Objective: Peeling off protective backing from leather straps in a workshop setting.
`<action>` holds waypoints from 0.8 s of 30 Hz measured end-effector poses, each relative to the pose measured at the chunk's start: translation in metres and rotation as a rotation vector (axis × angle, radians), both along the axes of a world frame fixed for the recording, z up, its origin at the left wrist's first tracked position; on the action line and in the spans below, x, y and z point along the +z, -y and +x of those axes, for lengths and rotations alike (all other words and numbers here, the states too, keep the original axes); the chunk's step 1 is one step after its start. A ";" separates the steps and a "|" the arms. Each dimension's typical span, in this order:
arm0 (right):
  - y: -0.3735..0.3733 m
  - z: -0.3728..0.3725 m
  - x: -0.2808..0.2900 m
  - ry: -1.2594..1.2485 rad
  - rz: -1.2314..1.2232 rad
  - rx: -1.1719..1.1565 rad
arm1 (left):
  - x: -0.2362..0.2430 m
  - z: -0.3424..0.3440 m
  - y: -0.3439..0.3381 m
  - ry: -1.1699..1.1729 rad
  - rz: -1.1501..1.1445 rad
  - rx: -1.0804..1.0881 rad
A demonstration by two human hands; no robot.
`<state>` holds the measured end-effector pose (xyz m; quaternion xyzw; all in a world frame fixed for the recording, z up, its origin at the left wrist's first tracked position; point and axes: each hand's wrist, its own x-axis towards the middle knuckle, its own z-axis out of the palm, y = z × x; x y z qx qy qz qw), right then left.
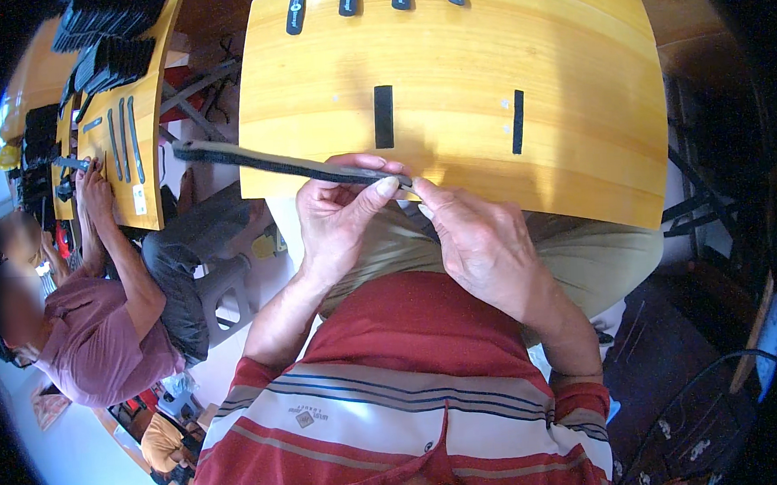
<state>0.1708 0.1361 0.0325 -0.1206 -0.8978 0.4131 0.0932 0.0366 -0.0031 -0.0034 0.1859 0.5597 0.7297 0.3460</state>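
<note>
A long black strap point(268, 164) with a fuzzy-looking edge and a greyer face runs out over the table's left front corner. My left hand point(331, 223) is closed on it near its right end, thumb on top. At that end my right hand point(484, 243) pinches the tip between thumb and forefinger. Beyond my hands a wide black strip point(384, 117) lies flat on the wooden table point(458, 57). A narrower black strip point(518, 122) lies further right. Whether anything small sits between my fingertips is hidden.
Several dark straps with rounded ends, such as one strap point(296, 10), lie along the table's far side. To the left, a co-worker point(106, 333) handles a strap at another wooden table point(144, 97), with stacks of black straps point(112, 64). A grey stool point(226, 293) stands between us.
</note>
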 end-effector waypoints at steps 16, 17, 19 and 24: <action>0.002 -0.002 -0.009 -0.040 -0.101 -0.061 | -0.008 0.026 0.005 -0.101 -0.030 0.048; 0.001 -0.001 -0.010 -0.039 -0.101 -0.061 | -0.008 0.026 0.006 -0.088 -0.010 0.028; 0.000 0.002 -0.011 -0.148 -0.168 -0.073 | -0.007 0.026 0.009 -0.034 0.020 0.012; 0.000 0.009 -0.009 -0.086 -0.326 -0.044 | -0.011 0.017 0.013 0.084 0.067 -0.048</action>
